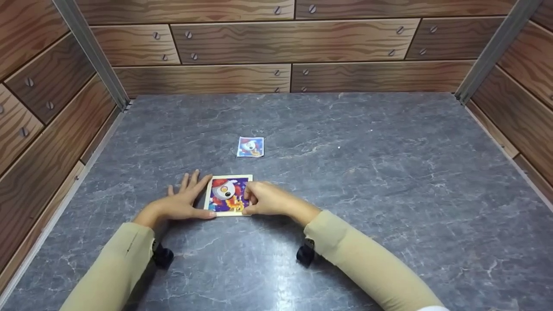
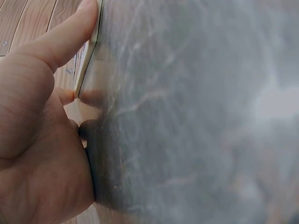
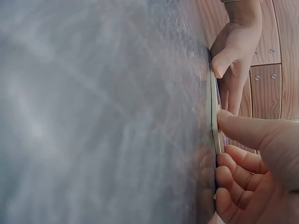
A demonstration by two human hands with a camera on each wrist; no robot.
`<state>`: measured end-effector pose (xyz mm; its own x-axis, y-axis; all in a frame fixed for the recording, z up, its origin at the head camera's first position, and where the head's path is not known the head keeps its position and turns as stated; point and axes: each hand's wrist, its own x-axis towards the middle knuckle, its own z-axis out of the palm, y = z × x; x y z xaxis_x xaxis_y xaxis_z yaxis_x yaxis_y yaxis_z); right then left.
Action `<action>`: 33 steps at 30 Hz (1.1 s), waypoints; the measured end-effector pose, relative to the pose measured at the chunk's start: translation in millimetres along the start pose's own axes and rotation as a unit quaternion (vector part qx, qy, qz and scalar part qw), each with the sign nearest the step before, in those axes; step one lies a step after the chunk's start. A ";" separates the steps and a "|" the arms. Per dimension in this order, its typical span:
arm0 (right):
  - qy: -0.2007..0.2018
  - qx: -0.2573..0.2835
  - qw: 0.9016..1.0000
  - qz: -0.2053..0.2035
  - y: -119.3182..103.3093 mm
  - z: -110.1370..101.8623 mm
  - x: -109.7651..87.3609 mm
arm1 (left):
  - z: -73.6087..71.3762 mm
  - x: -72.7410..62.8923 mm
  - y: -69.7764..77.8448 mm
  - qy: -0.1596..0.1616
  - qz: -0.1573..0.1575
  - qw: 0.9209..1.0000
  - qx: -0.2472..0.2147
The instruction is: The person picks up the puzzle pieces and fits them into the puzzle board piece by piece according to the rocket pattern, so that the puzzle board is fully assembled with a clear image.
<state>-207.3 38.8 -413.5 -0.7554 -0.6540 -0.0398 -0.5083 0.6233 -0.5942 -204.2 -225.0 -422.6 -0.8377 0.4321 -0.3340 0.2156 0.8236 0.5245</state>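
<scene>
A square picture board [image 1: 225, 195] with a cream frame lies flat on the table, showing a white round figure, red shapes and an orange animal on purple. At its left side, my left hand [image 1: 183, 203] has its fingers spread; the thumb touches the near left corner and the index finger the far left one. My right hand [image 1: 268, 198] curls its fingers over the board's right edge, its thumb [image 3: 243, 128] at the near right corner. That hand covers part of the picture's right side. In the left wrist view, the left thumb [image 2: 70, 35] lies along the board's edge.
A small card [image 1: 250, 147] with a similar picture lies behind the board. The grey marbled table [image 1: 367, 194] is bordered by wood-patterned walls [image 1: 293, 43] at the back and both sides. Black devices [image 1: 163, 255] sit at both wrists.
</scene>
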 end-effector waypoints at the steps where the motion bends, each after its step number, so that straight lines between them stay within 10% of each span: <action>1: 0.000 0.003 1.000 -0.002 0.1 0.2 0.3 | -0.1 -0.3 -0.5 0.000 0.000 1.000 0.000; 33: 0.007 -0.022 0.998 -0.057 3.0 2.0 0.7 | -1.3 -0.5 -0.1 -0.002 0.001 1.000 -0.005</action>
<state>-208.5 39.4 -416.9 -0.6972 -0.7159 0.0374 -0.6086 0.5636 -0.5585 -204.4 -225.8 -421.5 -0.8358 0.4343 -0.3359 0.2121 0.8197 0.5320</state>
